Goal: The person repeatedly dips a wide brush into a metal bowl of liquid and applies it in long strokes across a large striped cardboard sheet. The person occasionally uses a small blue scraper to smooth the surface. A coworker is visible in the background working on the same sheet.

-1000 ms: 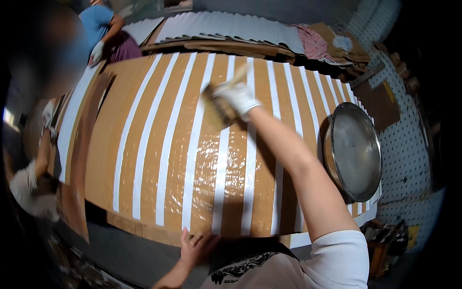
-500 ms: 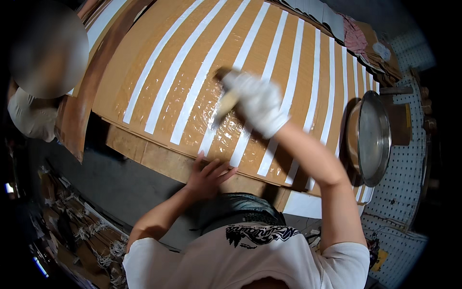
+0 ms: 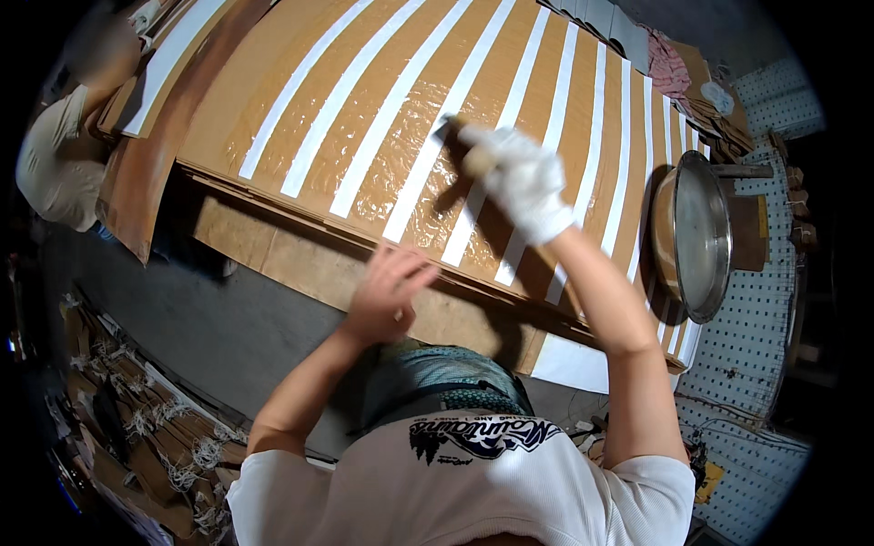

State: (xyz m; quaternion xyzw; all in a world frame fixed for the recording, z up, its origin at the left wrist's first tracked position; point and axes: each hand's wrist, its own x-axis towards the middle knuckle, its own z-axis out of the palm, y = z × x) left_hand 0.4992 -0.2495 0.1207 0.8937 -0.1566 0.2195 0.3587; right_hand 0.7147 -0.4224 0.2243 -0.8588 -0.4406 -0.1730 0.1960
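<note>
My right hand [image 3: 526, 182], in a white glove, is closed round a brush [image 3: 478, 162] with a pale handle and a dark end, over a brown cardboard sheet [image 3: 214, 136]. White strips [image 3: 364, 164] run across that sheet, which lies on top of a stack. Wet, glossy streaks cover its left and middle part. At the stack's near edge is my bare left hand [image 3: 390, 293], fingers stretched out and nothing held. Its fingertips reach the edge, but I cannot tell whether they touch. The glove hides part of the handle.
A round metal basin [image 3: 706, 237] stands on the right side. Another person [image 3: 59, 173] is at the far left, beside a brown sheet with a white strip [image 3: 173, 68]. Pink cloth [image 3: 669, 68] lies at the back right. Tied bundles [image 3: 173, 455] sit on the lower left.
My right hand and the brush have moved slightly right and away. My left hand's fingers have drawn back off the sheet toward its edge. The view has shifted, and the other person has moved back.
</note>
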